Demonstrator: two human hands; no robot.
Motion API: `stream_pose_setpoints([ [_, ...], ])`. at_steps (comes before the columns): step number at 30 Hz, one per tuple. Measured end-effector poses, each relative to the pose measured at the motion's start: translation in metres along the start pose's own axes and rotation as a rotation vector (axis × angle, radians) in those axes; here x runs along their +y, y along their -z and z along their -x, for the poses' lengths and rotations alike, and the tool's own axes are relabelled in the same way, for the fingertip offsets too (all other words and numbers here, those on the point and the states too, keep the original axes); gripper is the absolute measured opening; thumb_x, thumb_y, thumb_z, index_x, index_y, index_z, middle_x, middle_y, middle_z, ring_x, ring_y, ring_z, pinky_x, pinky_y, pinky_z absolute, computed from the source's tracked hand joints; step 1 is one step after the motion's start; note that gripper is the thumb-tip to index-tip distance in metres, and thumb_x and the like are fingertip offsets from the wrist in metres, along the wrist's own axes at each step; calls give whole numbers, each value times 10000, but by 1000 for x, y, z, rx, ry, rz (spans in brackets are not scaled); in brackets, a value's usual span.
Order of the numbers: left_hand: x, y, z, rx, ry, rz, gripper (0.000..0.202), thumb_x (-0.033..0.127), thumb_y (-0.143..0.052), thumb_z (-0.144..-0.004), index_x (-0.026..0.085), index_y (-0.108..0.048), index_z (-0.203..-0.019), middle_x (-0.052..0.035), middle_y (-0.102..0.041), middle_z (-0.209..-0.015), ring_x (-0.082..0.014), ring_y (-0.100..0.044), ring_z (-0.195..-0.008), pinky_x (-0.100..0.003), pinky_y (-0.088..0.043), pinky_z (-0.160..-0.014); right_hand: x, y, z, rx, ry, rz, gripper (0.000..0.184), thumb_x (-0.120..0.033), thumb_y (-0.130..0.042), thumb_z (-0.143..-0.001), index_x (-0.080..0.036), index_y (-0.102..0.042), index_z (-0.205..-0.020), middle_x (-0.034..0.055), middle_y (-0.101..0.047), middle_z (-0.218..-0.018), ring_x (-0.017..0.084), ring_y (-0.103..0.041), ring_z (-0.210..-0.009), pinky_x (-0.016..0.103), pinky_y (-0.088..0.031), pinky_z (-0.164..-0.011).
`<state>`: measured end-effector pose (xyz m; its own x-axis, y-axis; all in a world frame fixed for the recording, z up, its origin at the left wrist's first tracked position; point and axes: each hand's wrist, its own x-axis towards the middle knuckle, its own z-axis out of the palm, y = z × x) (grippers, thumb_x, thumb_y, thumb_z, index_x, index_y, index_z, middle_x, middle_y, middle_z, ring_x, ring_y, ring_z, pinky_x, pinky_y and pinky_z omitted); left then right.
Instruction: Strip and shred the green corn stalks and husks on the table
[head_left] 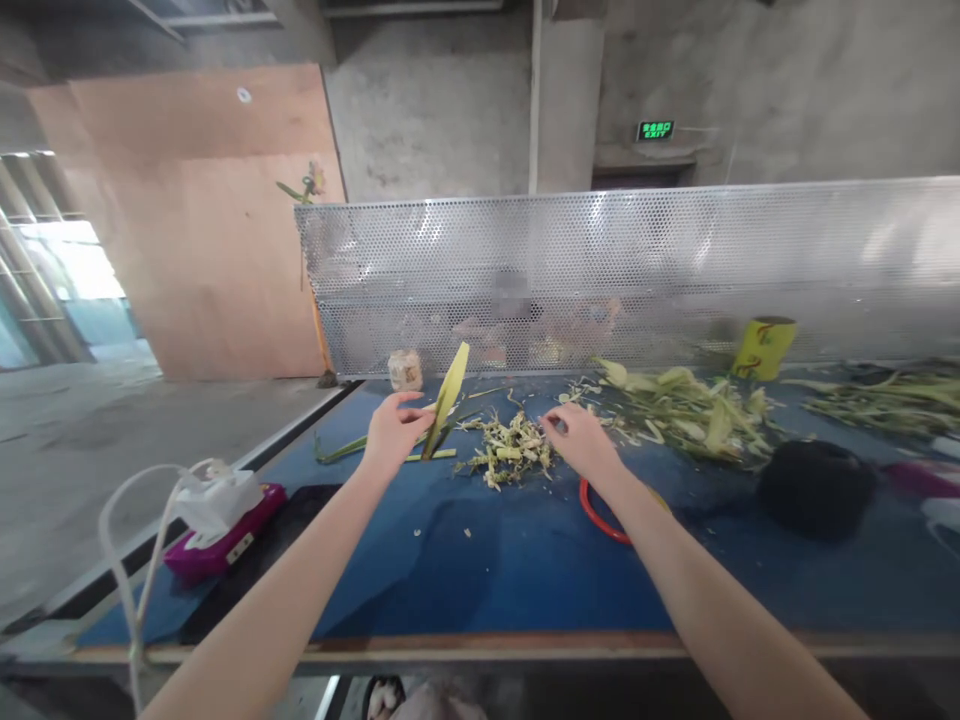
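Note:
My left hand (394, 432) pinches a long, pointed yellow-green leaf (448, 392) that stands nearly upright, its lower end just above the blue table (525, 585). Behind and beneath this hand lie several green stalks (345, 450). A heap of small pale-green plant scraps (514, 452) sits between my two hands. At the heap's right edge, my right hand (579, 435) has its thumb and fingers drawn together; whatever is between them, if anything, is too small to make out. Partly covered by my right forearm is a red ring-shaped object (600, 515).
Larger husk-like leaves (694, 405) lie piled at the right, near a tilted yellow tin (765, 348) and a dark rounded object (817, 488). A perforated metal screen (637, 270) closes the back. A purple power strip (225, 540) with white cables sits at left.

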<state>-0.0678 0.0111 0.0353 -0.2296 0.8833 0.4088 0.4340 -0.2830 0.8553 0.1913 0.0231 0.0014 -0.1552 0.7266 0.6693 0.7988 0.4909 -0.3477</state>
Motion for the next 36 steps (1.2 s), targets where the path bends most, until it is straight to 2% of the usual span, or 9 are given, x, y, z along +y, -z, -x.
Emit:
stream_pose_setpoints([
  [3, 12, -16, 13, -21, 30, 247, 397, 234, -667, -537, 144, -548, -904, -22, -647, -610, -142, -585, -584, -264, -431, -603, -28, 0, -4, 38, -32, -123, 201, -307, -466, -776, -166, -583, -695, 41, -599, -701, 147, -536, -682, 260, -415, -668],
  [6, 22, -29, 19, -27, 14, 329, 373, 221, -684, -519, 143, -560, -862, -18, -637, -580, -129, -570, -559, -241, -407, -564, -56, -1, -18, 37, -39, -238, 217, -342, -480, -766, -172, -576, -671, 24, -600, -677, 135, -533, -646, 252, -414, -646],
  [9, 25, -38, 21, -49, 57, 496, 399, 242, -694, -518, 146, -546, -876, -24, -644, -631, -107, -546, -525, -222, -388, -514, -70, -3, -29, 47, 37, -287, 149, -300, -509, -747, -174, -578, -707, 14, -597, -694, 130, -529, -655, 243, -415, -637],
  [13, 16, -44, 23, -20, 123, 651, 425, 255, -711, -508, 147, -531, -877, -16, -640, -646, -88, -536, -519, -212, -389, -512, -63, -11, -24, 91, 190, -183, 143, -182, -462, -774, -168, -600, -809, 43, -579, -787, 139, -517, -765, 257, -413, -713],
  [17, 4, -48, 22, 59, 189, 798, 426, 244, -728, -490, 148, -522, -850, 21, -608, -590, -65, -518, -489, -205, -388, -518, -52, -12, -8, -67, 263, 57, 140, -205, -495, -762, -178, -623, -810, 74, -546, -869, 185, -486, -857, 340, -390, -781],
  [21, 2, -46, 20, 110, 250, 961, 418, 181, -723, -481, 150, -506, -837, 27, -597, -554, -64, -514, -466, -208, -379, -508, -55, -5, -3, -156, 327, 141, 130, -259, -503, -770, -183, -605, -801, 74, -521, -899, 199, -471, -867, 368, -376, -794],
  [27, 3, -42, 22, 48, 305, 1068, 346, 116, -684, -524, 147, -494, -811, 10, -601, -568, -72, -527, -479, -202, -354, -477, -69, -2, 0, -29, 432, 222, 381, -253, -471, -801, -193, -437, -1175, 103, -448, -1136, 219, -429, -959, 359, -345, -844],
  [32, 4, -44, 25, 11, 295, 1084, 357, 119, -702, -504, 136, -509, -804, 4, -605, -563, -73, -526, -471, -195, -349, -459, -67, -7, 1, 22, 527, 302, 184, -208, -432, -825, -204, -576, -938, 81, -486, -1104, 192, -431, -882, 338, -340, -790],
  [36, 3, -44, 24, 10, 276, 1106, 391, 124, -718, -488, 133, -503, -814, -3, -611, -568, -78, -528, -480, -197, -352, -463, -62, -6, 0, 73, 552, 322, 140, -203, -451, -824, -182, -585, -790, 57, -556, -984, 179, -439, -856, 306, -326, -755],
])
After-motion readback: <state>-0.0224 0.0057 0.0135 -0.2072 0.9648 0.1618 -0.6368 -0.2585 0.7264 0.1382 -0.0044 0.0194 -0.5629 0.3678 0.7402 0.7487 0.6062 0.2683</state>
